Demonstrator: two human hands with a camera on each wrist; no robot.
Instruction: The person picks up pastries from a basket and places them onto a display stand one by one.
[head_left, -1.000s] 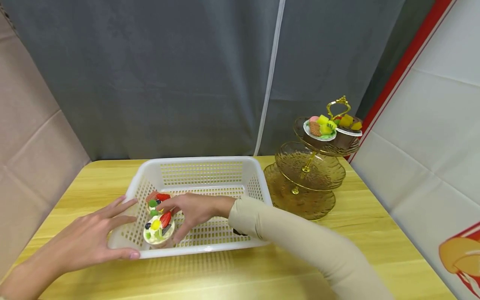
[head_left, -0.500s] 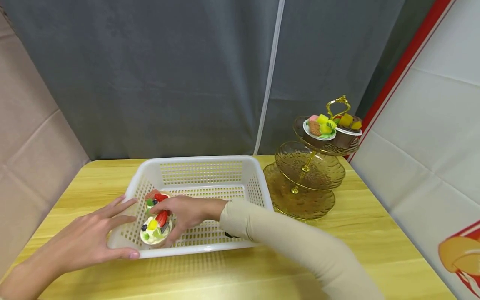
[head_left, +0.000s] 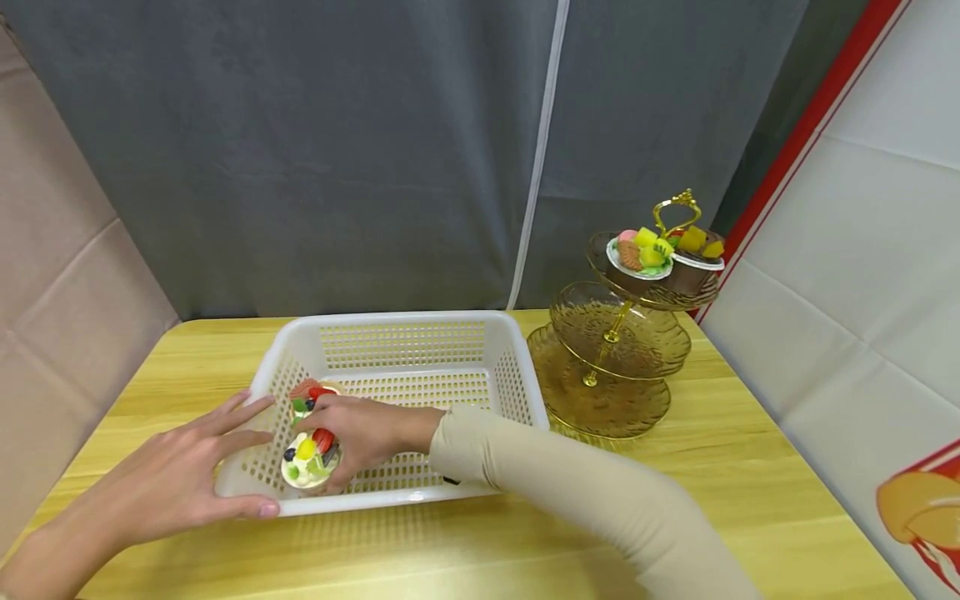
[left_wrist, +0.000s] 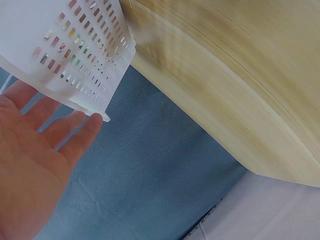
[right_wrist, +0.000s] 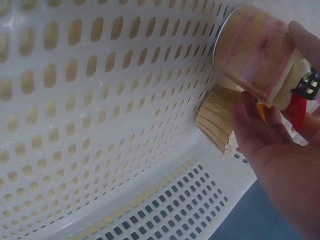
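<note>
Inside basket [head_left: 405, 318], R hand [head_left: 363, 427] grips fruit-topped cup [head_left: 303, 469], L hand [head_left: 176, 475] spread against basket edge; prob. pickup step, nxt likely needs clean vert. lift.

Four fruit-topped desserts [head_left: 305, 467] are counted — two inside one white basket [head_left: 405, 318], two on one stand [head_left: 612, 337] with three tiers [head_left: 660, 354] — plus a single bench [head_left: 480, 550].

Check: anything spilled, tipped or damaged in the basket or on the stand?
Nothing stands out. In the basket, the front cake in the right hand and the back cake beside it show toppings upward, no spill visible. On the stand, two cakes sit toppings up on the top plate. The hand partly hides the back cake.
</note>
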